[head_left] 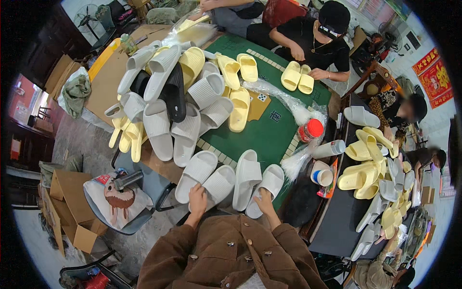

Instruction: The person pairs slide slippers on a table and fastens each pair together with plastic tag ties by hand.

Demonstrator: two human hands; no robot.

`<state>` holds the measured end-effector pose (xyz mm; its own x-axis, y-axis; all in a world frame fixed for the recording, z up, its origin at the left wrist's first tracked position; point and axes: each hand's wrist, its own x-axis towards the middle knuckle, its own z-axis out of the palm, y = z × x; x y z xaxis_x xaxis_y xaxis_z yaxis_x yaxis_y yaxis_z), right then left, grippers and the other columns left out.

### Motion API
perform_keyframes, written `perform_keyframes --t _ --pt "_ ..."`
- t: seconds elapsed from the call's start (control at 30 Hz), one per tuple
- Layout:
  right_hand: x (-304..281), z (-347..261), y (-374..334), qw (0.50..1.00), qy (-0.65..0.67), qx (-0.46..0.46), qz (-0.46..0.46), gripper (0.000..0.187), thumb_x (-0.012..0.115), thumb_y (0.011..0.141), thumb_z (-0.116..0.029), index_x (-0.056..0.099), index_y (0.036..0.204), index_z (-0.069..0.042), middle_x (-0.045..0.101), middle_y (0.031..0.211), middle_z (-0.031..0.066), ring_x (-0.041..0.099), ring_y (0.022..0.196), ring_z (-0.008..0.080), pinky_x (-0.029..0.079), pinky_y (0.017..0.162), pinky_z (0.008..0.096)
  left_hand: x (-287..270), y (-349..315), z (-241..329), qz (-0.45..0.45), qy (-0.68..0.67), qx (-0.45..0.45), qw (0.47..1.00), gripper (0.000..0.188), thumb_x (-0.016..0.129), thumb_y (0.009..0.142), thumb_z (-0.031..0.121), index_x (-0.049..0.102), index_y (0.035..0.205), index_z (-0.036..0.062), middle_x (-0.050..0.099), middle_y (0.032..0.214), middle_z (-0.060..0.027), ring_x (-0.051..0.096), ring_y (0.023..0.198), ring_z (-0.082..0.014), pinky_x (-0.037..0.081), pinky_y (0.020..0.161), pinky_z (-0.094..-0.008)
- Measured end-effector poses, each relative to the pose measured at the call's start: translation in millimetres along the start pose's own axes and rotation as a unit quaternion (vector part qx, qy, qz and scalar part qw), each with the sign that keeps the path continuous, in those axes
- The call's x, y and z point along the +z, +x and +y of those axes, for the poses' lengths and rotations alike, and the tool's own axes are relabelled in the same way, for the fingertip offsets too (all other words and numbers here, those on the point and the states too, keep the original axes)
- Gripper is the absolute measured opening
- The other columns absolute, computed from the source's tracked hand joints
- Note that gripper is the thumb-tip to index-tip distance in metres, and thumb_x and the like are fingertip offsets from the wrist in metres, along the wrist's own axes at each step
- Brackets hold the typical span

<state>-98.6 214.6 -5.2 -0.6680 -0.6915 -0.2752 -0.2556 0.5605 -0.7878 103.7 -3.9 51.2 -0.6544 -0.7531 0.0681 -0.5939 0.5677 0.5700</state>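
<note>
Here my left hand (197, 195) rests on the heel of a white slide (217, 185), fingers curled over its edge in a loose grip; how firmly it holds I cannot tell. My right hand (263, 199) lies on the heel of another white slide (267, 189), its fingertips hidden beneath the sole. Both slides are ribbed across the strap, pale and thick-soled, lying at the near edge of the green worktop (269, 137). Four white slides sit in this near row. Beyond them lies a heap (168, 96) of grey, yellow and black ones, too overlapped to count. A red-lidded jar (310, 130) stands to the right.
</note>
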Motion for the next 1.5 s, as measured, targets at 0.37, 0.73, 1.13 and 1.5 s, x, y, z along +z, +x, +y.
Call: perform_keyframes --t 0.37,0.73,1.13,1.5 --pt "-1 7 -1 0.999 0.032 0.005 0.001 0.053 0.064 0.073 -0.016 0.041 0.117 0.002 0.039 0.113 0.0208 0.044 0.103 0.0319 0.04 0.085 0.0372 -72 88 80 0.107 -0.218 -0.002 0.97 0.018 0.047 0.081 0.003 0.051 0.093 -0.0099 0.053 0.101 -0.0214 0.052 0.087 -0.034 0.041 0.08 -0.0333" --pt "-4 -4 -2 0.999 -0.004 0.038 -0.031 0.055 0.063 0.076 -0.019 0.038 0.12 0.002 0.038 0.115 0.0214 0.041 0.107 0.0344 0.039 0.086 0.039 -125 324 130 0.18 -0.039 0.163 0.969 0.025 0.048 0.08 0.01 0.054 0.1 -0.0041 0.046 0.117 -0.0233 0.053 0.091 -0.0404 0.043 0.077 -0.0443" --pt "-8 -4 -2 0.998 -0.038 0.032 -0.023 0.06 0.062 0.076 -0.022 0.036 0.125 0.002 0.036 0.12 0.0252 0.036 0.113 0.0401 0.033 0.094 0.0416 -88 421 49 0.079 0.108 0.144 0.981 0.068 0.054 0.072 0.015 0.027 0.129 -0.0091 0.023 0.139 -0.0239 0.03 0.125 -0.0376 0.029 0.102 -0.0394" --pt "1 -4 -4 0.998 -0.021 0.06 -0.031 0.063 0.065 0.071 -0.024 0.04 0.125 -0.002 0.033 0.125 0.0241 0.035 0.116 0.0393 0.031 0.097 0.0419 -87 404 64 0.027 0.049 0.167 0.984 0.058 0.052 0.08 0.008 0.028 0.128 -0.0137 0.023 0.138 -0.0265 0.023 0.129 -0.0366 0.022 0.106 -0.0365"
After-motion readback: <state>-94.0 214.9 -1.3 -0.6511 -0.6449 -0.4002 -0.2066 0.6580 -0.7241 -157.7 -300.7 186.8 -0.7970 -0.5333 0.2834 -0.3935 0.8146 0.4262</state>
